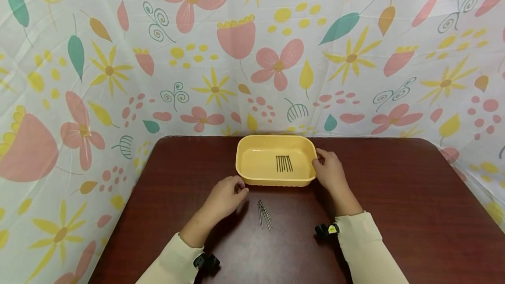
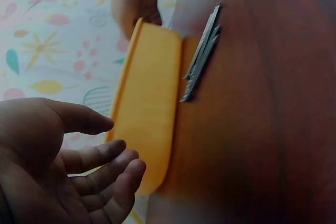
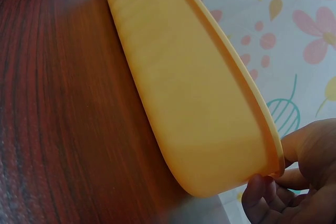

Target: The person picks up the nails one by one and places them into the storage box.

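A yellow plastic tray (image 1: 256,182) stands on the table with a row of several thin dark nails (image 1: 284,164) lying side by side on its floor. My right hand (image 1: 330,171) pinches the tray's rim at its right end; in the right wrist view the thumb and fingers (image 3: 256,195) meet at that corner. Close by the front left corner is my left hand (image 1: 224,197), its fingers loosely bent and nothing between them. Several more nails (image 1: 264,216) lie in a loose, overlapping bunch on the table in front of the tray, right of the left hand.
The dark reddish-brown table (image 1: 410,214) carries the tray near its back edge. Behind it hangs a white cloth (image 1: 244,86) with flower and leaf prints, which also runs along the left side. Both sleeves (image 1: 364,244) bear small black wrist cameras.
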### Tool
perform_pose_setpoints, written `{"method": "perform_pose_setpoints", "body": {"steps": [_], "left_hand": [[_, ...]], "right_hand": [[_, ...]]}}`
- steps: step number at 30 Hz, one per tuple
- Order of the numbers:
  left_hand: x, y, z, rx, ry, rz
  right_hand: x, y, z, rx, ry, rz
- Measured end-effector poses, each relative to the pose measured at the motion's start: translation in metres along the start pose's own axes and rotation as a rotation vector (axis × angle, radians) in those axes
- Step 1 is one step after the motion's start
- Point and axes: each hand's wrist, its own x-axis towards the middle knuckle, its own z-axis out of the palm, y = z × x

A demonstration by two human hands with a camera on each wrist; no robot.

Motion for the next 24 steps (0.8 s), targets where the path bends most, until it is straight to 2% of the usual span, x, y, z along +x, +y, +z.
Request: {"method": "perform_pose_setpoints", "body": {"steps": [3, 10, 18, 24], "left_hand": [[-0.002, 0.001, 0.006, 0.02, -0.036, 0.021], [-0.007, 0.002, 0.02, 0.0, -0.157, 0.007], [-0.009, 0.006, 0.033, 0.04, -0.176, 0.04], [-0.009, 0.009, 0.039, 0.076, -0.181, 0.027]], "right_hand": [[0.0, 0.0, 0.0, 0.001, 0.002, -0.001], [0.001, 0.0, 0.0, 0.008, 0.005, -0.003], [0.001, 0.001, 0.001, 0.005, 0.013, -0.011], [0.0, 0.001, 0.001, -0.003, 0.014, -0.006]]}}
